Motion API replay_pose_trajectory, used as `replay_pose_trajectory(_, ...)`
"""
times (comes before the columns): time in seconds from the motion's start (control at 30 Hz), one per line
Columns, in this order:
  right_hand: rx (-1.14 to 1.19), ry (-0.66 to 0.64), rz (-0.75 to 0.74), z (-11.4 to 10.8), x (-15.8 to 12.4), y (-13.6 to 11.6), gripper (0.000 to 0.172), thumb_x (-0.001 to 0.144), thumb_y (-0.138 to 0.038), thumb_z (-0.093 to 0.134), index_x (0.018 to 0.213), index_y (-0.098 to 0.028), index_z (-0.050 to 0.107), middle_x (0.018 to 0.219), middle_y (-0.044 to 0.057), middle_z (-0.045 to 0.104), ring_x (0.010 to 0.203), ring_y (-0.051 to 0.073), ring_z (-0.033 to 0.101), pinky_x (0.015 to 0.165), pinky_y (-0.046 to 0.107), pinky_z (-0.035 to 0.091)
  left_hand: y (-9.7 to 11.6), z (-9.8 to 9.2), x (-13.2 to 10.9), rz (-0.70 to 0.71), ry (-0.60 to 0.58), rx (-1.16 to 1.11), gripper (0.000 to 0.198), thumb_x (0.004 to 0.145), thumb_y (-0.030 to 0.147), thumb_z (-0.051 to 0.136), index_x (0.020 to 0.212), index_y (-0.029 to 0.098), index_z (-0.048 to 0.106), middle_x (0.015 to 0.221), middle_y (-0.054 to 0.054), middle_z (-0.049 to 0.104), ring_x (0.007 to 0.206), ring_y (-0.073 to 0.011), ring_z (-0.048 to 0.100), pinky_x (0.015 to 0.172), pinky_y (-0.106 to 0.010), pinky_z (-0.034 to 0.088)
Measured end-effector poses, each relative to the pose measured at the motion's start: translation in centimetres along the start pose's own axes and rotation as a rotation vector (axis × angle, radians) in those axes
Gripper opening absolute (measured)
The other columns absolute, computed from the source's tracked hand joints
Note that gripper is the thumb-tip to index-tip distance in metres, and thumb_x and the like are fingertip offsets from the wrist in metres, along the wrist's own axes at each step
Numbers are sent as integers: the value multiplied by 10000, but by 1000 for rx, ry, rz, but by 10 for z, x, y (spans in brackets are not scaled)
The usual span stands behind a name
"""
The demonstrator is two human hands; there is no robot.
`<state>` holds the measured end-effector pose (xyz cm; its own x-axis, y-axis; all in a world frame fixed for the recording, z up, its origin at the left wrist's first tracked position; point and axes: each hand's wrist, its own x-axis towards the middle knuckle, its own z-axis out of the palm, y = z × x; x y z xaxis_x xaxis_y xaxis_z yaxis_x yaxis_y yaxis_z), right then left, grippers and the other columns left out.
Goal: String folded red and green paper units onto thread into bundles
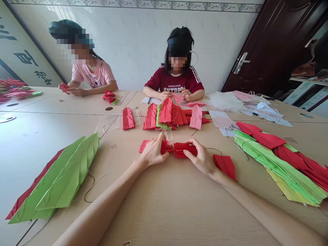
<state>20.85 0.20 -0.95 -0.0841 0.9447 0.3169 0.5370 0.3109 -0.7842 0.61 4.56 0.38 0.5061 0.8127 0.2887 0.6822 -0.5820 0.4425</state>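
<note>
My left hand [154,150] is closed over a red folded paper piece, whose edge [142,147] shows left of my fingers; part of it is hidden under the palm. Just to the right, my right hand [201,156] grips another red folded paper piece [181,150] between thumb and fingers. The two pieces almost meet end to end, low over the table. Beside my right wrist lies a further red folded piece [225,166], and a dark string loops near it. A stack of red, green and pink folded papers [166,114] stands just beyond my hands.
Large green and red pleated papers [64,177] lie at left, with loose strings. At right sits a long green and red pleated stack [279,164]. A person in maroon [174,80] and one in pink [92,75] handle papers across the table [164,208]. Printed sheets [222,121] lie nearby.
</note>
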Motion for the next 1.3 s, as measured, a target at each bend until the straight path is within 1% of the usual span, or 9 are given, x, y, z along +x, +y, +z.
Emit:
replay_pose_trajectory(0.2,-30,19,3,0,0,1,164,793,-271,531,948,-220,512,976,37,610,938,205,576,847,362,433,1,-1,-1,13,1,-12,268,643,262,457,844,225,284,740,5,486,682,-202,510,585,-282,365)
replay_pose_trajectory(0.47,-60,-5,-17,1,0,0,163,807,-279,527,960,-223,512,975,34,615,927,193,582,839,346,441,2,-2,-1,28,-14,-9,257,648,249,453,845,226,288,765,1,492,667,-193,504,566,-268,354)
replay_pose_trajectory(0.67,-100,-33,-40,1,0,-2,174,819,-319,521,969,-231,515,1010,41,625,969,209,578,846,358,445,2,-2,-2,43,-23,-21,254,642,231,453,836,227,289,759,6,484,650,-184,494,569,-268,359)
replay_pose_trajectory(0.8,-136,-35,-78,1,-1,-3,181,826,-348,514,967,-234,523,987,38,629,950,210,580,830,357,455,3,-3,-1,59,-29,-28,259,632,217,460,821,228,283,740,12,485,650,-185,499,597,-279,376)
replay_pose_trajectory(0.93,-135,-59,-120,1,-1,-4,179,831,-334,521,981,-236,529,975,35,626,930,200,582,812,346,467,3,-3,-1,83,-42,-34,264,625,221,462,814,227,278,791,0,506,679,-189,511,629,-291,393)
replay_pose_trajectory(1.17,-141,-100,-180,3,-3,-2,260,823,-334,563,1064,-245,526,1054,41,610,1010,203,567,865,351,460,2,-2,-1,100,-55,-24,281,603,222,445,841,221,295,860,-28,521,750,-206,523,688,-316,408)
replay_pose_trajectory(1.3,-132,-114,-175,4,-2,-1,275,824,-351,564,1077,-252,522,1067,44,605,1018,214,564,870,367,458,3,-3,0,109,-64,-16,281,598,218,444,842,219,304,862,-34,525,785,-216,526,713,-326,410)
